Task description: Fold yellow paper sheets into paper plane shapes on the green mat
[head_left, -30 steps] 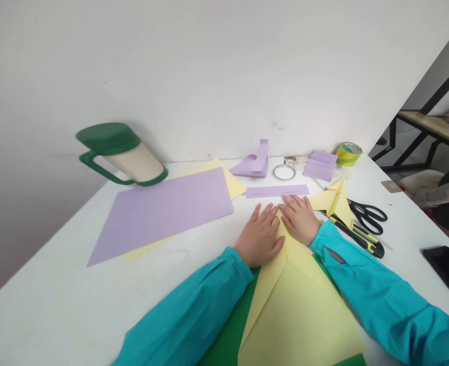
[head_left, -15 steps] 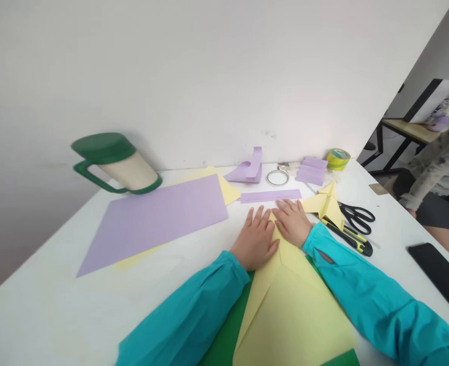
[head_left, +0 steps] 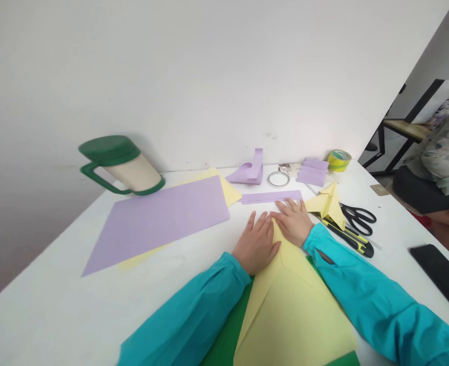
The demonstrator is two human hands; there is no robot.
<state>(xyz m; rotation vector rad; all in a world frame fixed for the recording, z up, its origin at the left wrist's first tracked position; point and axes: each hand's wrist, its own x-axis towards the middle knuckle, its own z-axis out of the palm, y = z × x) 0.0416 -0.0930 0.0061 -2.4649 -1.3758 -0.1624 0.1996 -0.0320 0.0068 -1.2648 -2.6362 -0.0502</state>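
Observation:
A large sheet of yellow paper, folded to a point at its far end, lies over a green sheet. Its left side carries a long folded flap. My left hand rests on the left of the pointed tip, fingers stretched out and pressing down. On the right of the tip lies my right hand, fingers spread, the index fingertip touching the paper near my left fingers. Just beyond the hands is a narrow purple paper strip. A small folded yellow paper plane sits right of my right hand.
Scissors and a box cutter lie at right, near a black flat object. Purple sheets, a green-lidded mug, a metal ring and a tape roll stand farther back. A person sits beyond the right edge.
My hands stay on the tip of the yellow paper, my right fingers drawn slightly towards the left ones. The seated person's arm has moved back from the table edge. The view has shifted slightly.

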